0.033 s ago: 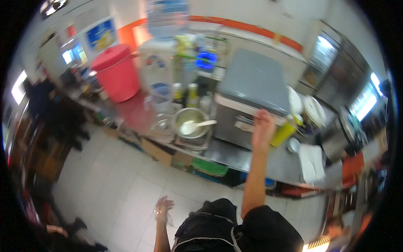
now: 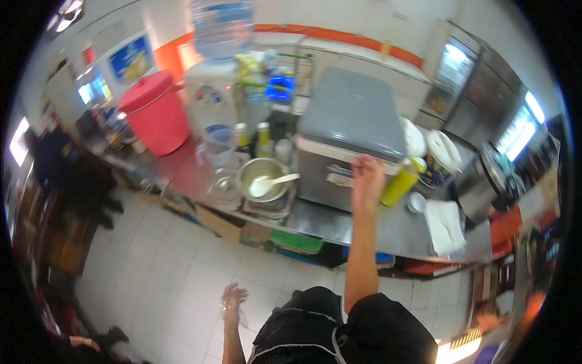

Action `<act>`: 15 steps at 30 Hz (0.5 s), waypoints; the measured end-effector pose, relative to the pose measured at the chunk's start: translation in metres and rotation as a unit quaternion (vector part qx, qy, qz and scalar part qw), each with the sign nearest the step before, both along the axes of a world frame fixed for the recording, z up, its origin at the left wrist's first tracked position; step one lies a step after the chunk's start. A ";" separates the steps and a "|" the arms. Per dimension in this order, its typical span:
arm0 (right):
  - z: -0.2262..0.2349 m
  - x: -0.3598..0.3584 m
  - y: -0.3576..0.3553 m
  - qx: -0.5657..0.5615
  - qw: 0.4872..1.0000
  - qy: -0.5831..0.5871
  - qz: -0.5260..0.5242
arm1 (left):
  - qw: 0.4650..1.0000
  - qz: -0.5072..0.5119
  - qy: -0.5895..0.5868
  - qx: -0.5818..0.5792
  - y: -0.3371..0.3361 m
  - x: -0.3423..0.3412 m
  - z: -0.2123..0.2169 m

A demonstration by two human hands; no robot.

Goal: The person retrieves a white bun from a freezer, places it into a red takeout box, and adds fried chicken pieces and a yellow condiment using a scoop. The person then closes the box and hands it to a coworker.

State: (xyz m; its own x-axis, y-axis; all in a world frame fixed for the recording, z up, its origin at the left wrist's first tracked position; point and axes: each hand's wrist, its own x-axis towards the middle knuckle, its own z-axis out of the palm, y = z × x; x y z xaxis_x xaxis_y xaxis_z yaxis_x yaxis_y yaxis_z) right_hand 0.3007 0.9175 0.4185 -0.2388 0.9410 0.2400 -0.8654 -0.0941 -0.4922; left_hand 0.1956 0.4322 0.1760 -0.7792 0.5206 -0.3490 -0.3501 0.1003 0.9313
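My right hand (image 2: 367, 185) is raised in front of a large metal box with a grey lid (image 2: 354, 115). Its loosely bent fingers overlap the lid's front rim, and whether they touch it I cannot tell. Nothing shows in that hand. The lid lies down on the box. Low over the floor, my left hand (image 2: 232, 302) wears a clear, loose plastic glove; its fingers are apart and hold nothing. Just right of my right hand stands a yellow-green bottle (image 2: 400, 184). Left of the box is a metal pot (image 2: 244, 182) with a white ladle (image 2: 264, 185) resting in it.
A steel counter (image 2: 315, 219) runs across in front of me. On it stand a red lidded bucket (image 2: 154, 115), a water dispenser (image 2: 209, 94), a small white cup (image 2: 416, 202) and a folded white cloth (image 2: 444, 227). Someone in dark clothes (image 2: 57, 161) is at the far left.
The view has turned slightly right, so the counter and its things sit a little further left. My right hand stays before the lid's rim; my left hand has hardly moved.
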 end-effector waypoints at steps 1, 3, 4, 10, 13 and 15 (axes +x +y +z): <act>0.016 -0.006 -0.008 0.014 0.999 -0.041 -0.029 | 0.999 -0.013 0.032 -0.002 0.015 -0.006 0.022; 0.043 -0.005 -0.020 -0.024 0.999 -0.022 -0.020 | 0.992 -0.050 0.112 -0.021 0.048 -0.019 0.069; 0.054 -0.002 -0.027 -0.023 0.998 -0.044 -0.027 | 0.984 -0.070 0.160 -0.037 0.071 -0.025 0.098; 0.111 0.009 -0.028 0.117 0.975 -0.189 0.013 | 0.824 -0.105 0.557 -0.017 0.237 -0.038 0.308; 0.149 0.013 0.001 0.264 0.922 -0.259 0.112 | 0.682 -0.064 0.728 0.017 0.332 -0.030 0.387; 0.178 0.014 0.035 0.358 0.844 -0.349 0.196 | 0.604 -0.030 0.795 0.044 0.393 -0.036 0.421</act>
